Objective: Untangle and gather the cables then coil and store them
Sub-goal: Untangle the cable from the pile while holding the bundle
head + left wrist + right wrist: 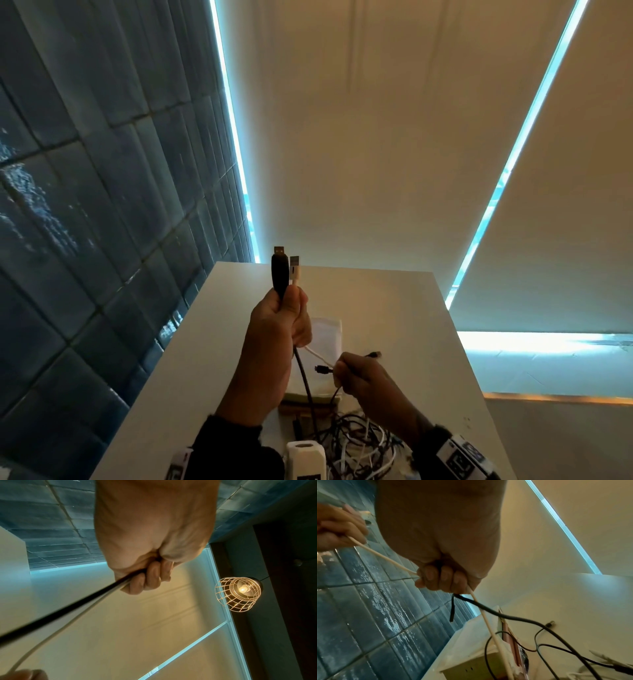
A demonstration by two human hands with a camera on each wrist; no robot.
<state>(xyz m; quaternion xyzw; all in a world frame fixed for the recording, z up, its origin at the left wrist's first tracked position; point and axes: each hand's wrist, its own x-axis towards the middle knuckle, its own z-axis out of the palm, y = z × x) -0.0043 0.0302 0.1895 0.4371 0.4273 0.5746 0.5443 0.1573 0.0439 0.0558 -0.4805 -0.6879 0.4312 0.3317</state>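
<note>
My left hand (284, 318) is raised above the white table (394, 308) and grips two cables, with a black USB plug (280, 274) and a white USB plug (295, 272) sticking up from the fist. From it a black cable (68, 609) and a white cable (56, 632) run down. My right hand (356, 373), lower and to the right, grips the white cable (385, 558) and a thin black cable (481, 605) whose small plug (322, 369) pokes out. A tangle of black and white cables (359, 442) lies on the table near me.
A pale box (325, 342) stands on the table behind my hands, over a wooden stand (291, 407). A white device (305, 459) sits at the near edge. Dark blue tiled wall (102, 205) runs along the left. A caged lamp (240, 593) hangs overhead.
</note>
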